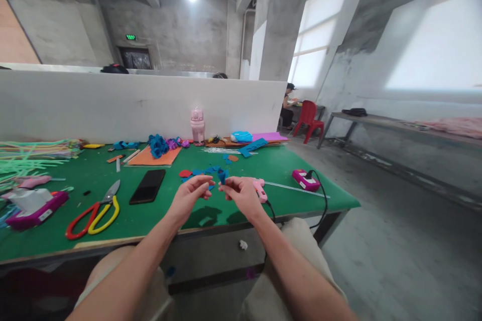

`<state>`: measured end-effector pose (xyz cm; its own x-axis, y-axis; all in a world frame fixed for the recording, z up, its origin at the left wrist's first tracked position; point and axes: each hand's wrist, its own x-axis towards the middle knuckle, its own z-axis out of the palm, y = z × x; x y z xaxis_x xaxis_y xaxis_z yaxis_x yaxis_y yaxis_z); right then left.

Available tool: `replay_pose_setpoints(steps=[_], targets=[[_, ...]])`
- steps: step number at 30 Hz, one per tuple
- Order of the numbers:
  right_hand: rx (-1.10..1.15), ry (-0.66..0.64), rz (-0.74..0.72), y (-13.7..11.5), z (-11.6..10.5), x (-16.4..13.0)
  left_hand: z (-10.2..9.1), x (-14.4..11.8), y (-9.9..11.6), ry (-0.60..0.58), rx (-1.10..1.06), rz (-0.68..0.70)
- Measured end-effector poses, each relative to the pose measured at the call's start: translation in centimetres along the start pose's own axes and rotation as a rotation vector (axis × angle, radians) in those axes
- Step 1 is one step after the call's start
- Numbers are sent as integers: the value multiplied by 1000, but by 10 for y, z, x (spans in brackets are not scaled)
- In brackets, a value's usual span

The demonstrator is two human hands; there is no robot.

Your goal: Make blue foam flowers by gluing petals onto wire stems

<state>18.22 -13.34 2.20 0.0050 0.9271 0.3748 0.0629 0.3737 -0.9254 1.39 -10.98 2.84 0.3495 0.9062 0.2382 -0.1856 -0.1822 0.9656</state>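
Note:
My right hand (239, 193) pinches a small rolled blue felt piece (222, 175) between thumb and fingers, a little above the table's front. Just left of it is my left hand (194, 193), fingers loosely curled and slightly apart, with nothing visible in them. Blue felt scraps (198, 174) and a red felt disc (185, 173) lie on the table behind the hands. A pink glue gun (259, 189) with a long clear glue stick (289, 188) lies beside my right hand, partly hidden by it.
On the green table (165, 220) lie red-and-yellow scissors (100, 213), a black phone (148, 186), purple power strips (306, 180) and finished blue felt flowers (158, 145) on an orange sheet (145, 158). A pink bottle (197, 126) stands by the white partition (150, 105). A cord hangs at the right edge.

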Motion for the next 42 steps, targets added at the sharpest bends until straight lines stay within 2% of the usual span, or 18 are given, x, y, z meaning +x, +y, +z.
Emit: replay_pose_setpoints(steps=[7,14,17,21,23,27,31,36,42], targets=[[-21,-68,23,-1,7,-3,7,-4,0,25,77,20],[-27,-221,14,0,10,-4,7,-5,1,-13,111,63],[-79,-146,19,0,8,-2,5,-4,1,75,140,104],[-163,83,-55,-5,5,1,1,-4,3,184,290,194],[-114,142,-65,-11,5,0,-1,-4,1,220,393,265],[17,131,-58,-23,14,-4,-3,-4,-4,225,655,458],[31,158,-47,-27,22,-9,-3,-4,-8,216,832,582],[-90,208,-69,-26,22,-10,-3,-3,-9,221,892,627],[-289,207,-133,-27,21,-12,-4,-3,-10,228,933,644]])
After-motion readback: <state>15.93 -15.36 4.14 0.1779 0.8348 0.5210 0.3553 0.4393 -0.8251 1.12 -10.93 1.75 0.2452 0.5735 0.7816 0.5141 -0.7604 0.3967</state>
